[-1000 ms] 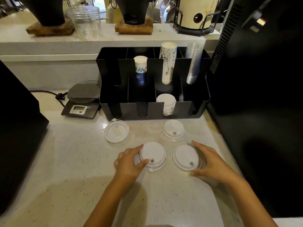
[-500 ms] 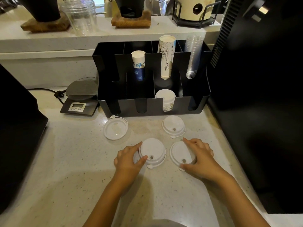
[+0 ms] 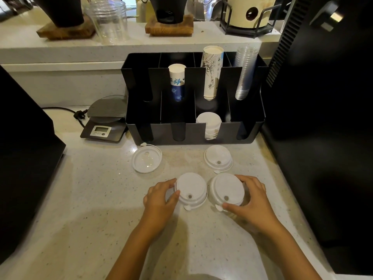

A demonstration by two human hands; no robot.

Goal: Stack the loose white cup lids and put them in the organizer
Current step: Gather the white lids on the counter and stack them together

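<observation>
Several loose white cup lids lie on the pale counter in front of the black organizer (image 3: 250, 126). My left hand (image 3: 159, 199) grips the near middle lid (image 3: 190, 189) by its left edge. My right hand (image 3: 252, 201) holds the near right lid (image 3: 226, 188), which is tilted up off the counter, close beside the middle lid. A third lid (image 3: 218, 157) rests dome up behind them. A fourth lid (image 3: 146, 160) lies upside down to the left. A stack of white lids (image 3: 209, 123) stands in the organizer's third front slot.
The organizer's back slots hold two stacks of paper cups (image 3: 212, 73) and clear plastic cups (image 3: 245, 73). A small digital scale (image 3: 105, 122) sits left of it. Black machines stand at the far left (image 3: 24, 162) and right (image 3: 323, 118). A raised shelf (image 3: 60, 45) runs behind.
My right hand has closed on the near right lid, tipped it up and slid it left toward the middle lid. My left hand has kept its grip on the middle lid.
</observation>
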